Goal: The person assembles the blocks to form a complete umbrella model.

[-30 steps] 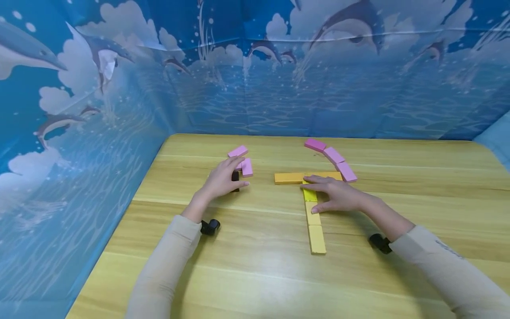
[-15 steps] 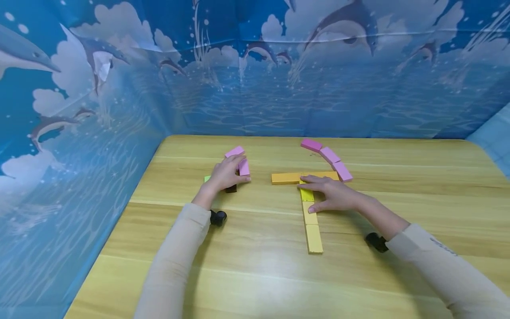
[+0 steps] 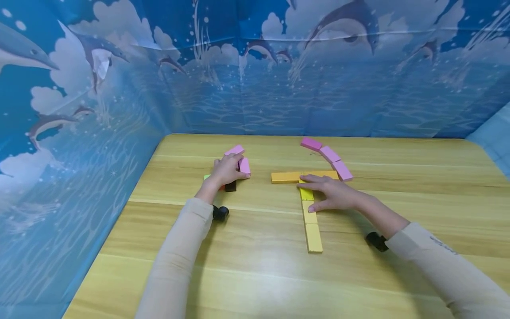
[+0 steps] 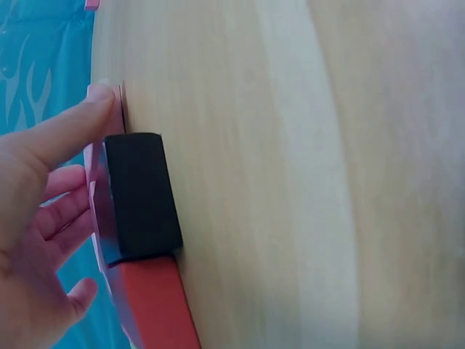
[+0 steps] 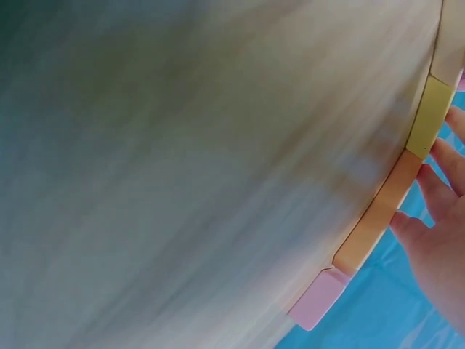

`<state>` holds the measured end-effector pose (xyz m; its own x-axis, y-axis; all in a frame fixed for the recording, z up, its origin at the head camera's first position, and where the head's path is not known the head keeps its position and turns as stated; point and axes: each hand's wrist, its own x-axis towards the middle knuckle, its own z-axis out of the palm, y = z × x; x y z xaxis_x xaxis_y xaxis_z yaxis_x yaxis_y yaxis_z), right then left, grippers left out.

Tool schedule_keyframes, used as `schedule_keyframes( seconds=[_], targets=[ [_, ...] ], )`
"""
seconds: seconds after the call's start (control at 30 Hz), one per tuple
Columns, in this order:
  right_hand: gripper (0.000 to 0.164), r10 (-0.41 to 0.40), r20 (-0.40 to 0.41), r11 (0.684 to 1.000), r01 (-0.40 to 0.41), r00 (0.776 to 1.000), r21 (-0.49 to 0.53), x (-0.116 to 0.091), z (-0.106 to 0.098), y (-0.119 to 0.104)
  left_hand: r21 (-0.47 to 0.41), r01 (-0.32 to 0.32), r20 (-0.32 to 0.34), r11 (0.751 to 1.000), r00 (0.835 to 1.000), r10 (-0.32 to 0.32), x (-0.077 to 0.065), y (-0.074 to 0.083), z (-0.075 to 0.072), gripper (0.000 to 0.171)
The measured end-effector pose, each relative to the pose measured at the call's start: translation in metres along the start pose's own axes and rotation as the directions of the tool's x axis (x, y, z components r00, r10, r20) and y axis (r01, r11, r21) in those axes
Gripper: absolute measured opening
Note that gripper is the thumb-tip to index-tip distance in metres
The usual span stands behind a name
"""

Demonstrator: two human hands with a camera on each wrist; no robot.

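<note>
My left hand [image 3: 226, 172] holds a small pink block [image 3: 244, 166] at the table's far left, thumb at its near end and fingers at its far end. Another pink block [image 3: 234, 150] lies just behind. Under and beside this hand are a black block [image 3: 230, 186], a red block [image 4: 156, 305] against it, and a green block [image 3: 206, 177] partly hidden. My right hand [image 3: 334, 193] rests with spread fingers over a bright yellow block [image 3: 306, 195] and an orange bar [image 3: 284, 177]. Its thumb touches a pale yellow block [image 3: 311, 218].
Behind the right hand, three pink blocks [image 3: 330, 154] curve off the orange bar's right end. Another pale yellow block [image 3: 314, 239] ends the column toward me. A blue dolphin-print sheet [image 3: 263, 106] hangs along the back and left edges of the wooden table [image 3: 255, 274].
My left hand has shifted forward and right, its thumb coming in to the pink block. Green and red blocks now show beside it. The right hand stays in place.
</note>
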<state>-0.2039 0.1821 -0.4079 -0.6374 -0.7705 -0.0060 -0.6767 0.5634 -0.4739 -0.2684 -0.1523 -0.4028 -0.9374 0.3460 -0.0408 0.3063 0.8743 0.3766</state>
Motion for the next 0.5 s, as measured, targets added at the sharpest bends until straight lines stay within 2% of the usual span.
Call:
schedule_keyframes(
  seconds=[0.1, 0.23, 0.37, 0.5],
  targets=[
    [0.07, -0.002, 0.003, 1.0, 0.002, 1.0, -0.006, 0.0, 0.001, -0.001, -0.006, -0.011, -0.013, 1.0, 1.0, 0.011, -0.001, 0.001, 0.001, 0.06],
    [0.07, 0.002, 0.007, 1.0, -0.002, 1.0, -0.007, 0.001, 0.001, -0.001, 0.0, -0.037, -0.024, 0.999, 0.999, 0.037, -0.001, 0.003, 0.002, 0.064],
    [0.07, 0.006, 0.012, 1.0, -0.006, 1.0, -0.014, 0.001, 0.0, -0.001, 0.003, -0.096, -0.024, 0.995, 0.995, 0.097, 0.0, 0.007, 0.006, 0.065],
    [0.071, 0.014, 0.02, 1.0, -0.014, 1.0, -0.016, 0.003, -0.001, 0.0, -0.011, -0.135, 0.006, 0.991, 0.991, 0.135, 0.002, 0.014, 0.01, 0.067]
  ],
)
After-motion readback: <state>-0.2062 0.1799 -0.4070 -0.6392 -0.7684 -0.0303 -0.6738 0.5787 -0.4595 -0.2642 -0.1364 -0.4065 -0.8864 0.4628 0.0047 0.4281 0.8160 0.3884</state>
